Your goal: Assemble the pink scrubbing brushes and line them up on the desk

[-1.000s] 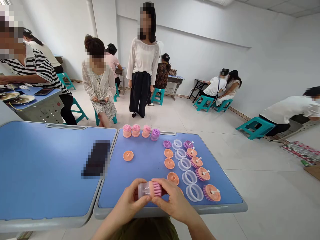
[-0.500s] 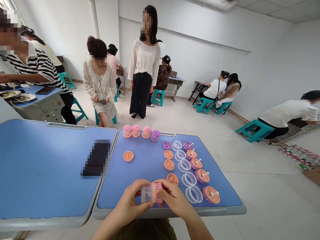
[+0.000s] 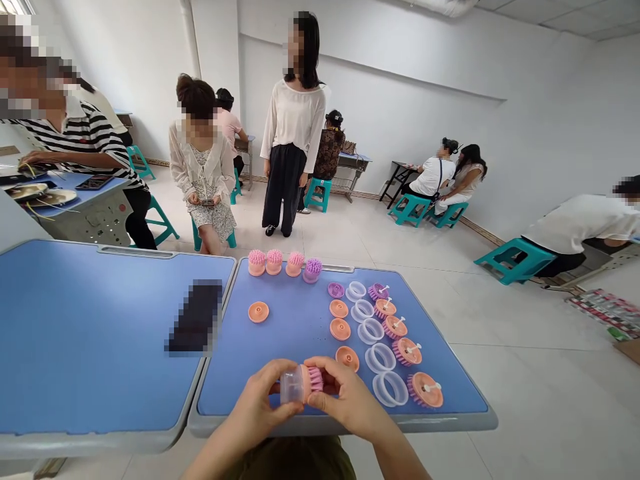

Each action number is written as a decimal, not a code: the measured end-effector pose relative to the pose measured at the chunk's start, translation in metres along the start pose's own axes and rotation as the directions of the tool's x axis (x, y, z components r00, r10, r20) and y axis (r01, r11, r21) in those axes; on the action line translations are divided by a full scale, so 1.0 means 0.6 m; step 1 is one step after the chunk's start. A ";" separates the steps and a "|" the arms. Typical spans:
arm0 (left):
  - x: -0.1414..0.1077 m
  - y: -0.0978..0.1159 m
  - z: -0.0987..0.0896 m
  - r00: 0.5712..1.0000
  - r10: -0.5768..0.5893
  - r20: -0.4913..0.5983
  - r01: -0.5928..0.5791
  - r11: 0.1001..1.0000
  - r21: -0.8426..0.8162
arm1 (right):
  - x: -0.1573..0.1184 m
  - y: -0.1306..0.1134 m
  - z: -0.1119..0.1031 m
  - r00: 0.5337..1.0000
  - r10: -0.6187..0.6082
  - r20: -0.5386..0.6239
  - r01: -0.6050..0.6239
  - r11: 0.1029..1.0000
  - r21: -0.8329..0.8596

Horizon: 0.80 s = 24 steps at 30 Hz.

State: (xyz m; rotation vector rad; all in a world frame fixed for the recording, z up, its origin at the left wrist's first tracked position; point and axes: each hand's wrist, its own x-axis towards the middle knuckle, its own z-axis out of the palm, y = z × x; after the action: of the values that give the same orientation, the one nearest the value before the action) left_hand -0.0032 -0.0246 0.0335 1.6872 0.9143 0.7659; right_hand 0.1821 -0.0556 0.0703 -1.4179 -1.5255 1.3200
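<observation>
Near the front edge of the blue table, both hands grip one scrubbing brush (image 3: 303,385) lying sideways. My left hand (image 3: 265,393) is closed around its clear plastic cup, at the left end. My right hand (image 3: 345,397) closes on the orange rim and pink bristles at the right end. Just beyond the right hand lies an orange disc (image 3: 347,359), partly covered by the fingers. To the right runs a row of clear plastic rings (image 3: 390,389), and beside them several bristled brush heads (image 3: 426,390) with white stems rest on their sides.
Several finished-looking brushes (image 3: 295,264) stand along the table's back edge. A single orange disc (image 3: 259,312) lies at left, and more discs (image 3: 340,329) form a column. A blurred dark flat object (image 3: 195,317) rests on the adjoining table (image 3: 100,347). Other people sit or stand beyond.
My right hand's fingers have shifted on the brush head, with the thumb now lower, near the orange rim, and more bristles showing. The left hand keeps its hold.
</observation>
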 end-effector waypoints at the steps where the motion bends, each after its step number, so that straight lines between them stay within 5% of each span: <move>1: -0.001 0.000 0.001 1.000 0.014 -0.008 -0.014 1.000 0.022 | 0.000 0.002 0.003 1.000 -0.006 0.000 0.006 1.000 0.021; 8: 0.030 0.008 -0.036 0.987 0.157 0.025 -0.158 0.960 0.231 | 0.015 0.007 0.013 0.981 0.053 -0.186 0.008 0.950 0.313; 11: 0.076 0.000 -0.078 0.985 0.093 -0.145 0.010 0.808 0.589 | 0.020 0.003 -0.001 0.948 0.065 -0.312 0.052 0.934 0.353; 14: 0.125 -0.018 -0.110 0.966 0.050 -0.254 0.147 0.703 0.695 | 0.023 0.002 -0.013 0.942 0.017 -0.337 0.110 0.928 0.355; 19: 0.160 -0.031 -0.114 0.970 0.036 -0.240 0.162 0.640 0.751 | 0.035 0.004 -0.007 0.944 -0.069 -0.323 0.165 0.945 0.281; 24: 0.125 -0.012 -0.076 0.988 0.091 -0.128 0.043 0.627 0.778 | 0.042 -0.011 0.005 0.921 -0.220 -0.321 0.211 0.975 -0.062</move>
State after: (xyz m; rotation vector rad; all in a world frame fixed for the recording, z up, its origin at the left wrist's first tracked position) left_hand -0.0048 0.0627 0.0430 2.4252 1.4847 0.5350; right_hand 0.1728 -0.0312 0.0716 -1.3612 -1.4302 0.8849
